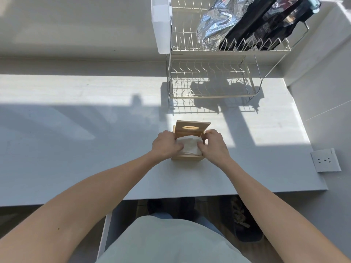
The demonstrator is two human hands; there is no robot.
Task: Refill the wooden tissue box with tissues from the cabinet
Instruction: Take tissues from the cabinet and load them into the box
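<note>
The wooden tissue box (187, 158) stands on the white counter (76, 149) in front of me. Its lid (191, 127), with an oval slot, is swung up and back. A white stack of tissues (190, 146) bulges out of the open top. My left hand (166, 145) presses on the left side of the stack with fingers curled over it. On the stack's right side my right hand (213, 144) grips the tissues, thumb at the box's back corner. Both hands cover the box's side walls.
A two-tier wire dish rack (210, 78) stands behind the box, with foil and black bags (247, 21) on its upper tier and a white container (161, 25) on its left end. A wall socket (325, 160) sits at the right. The counter's front edge is near my body.
</note>
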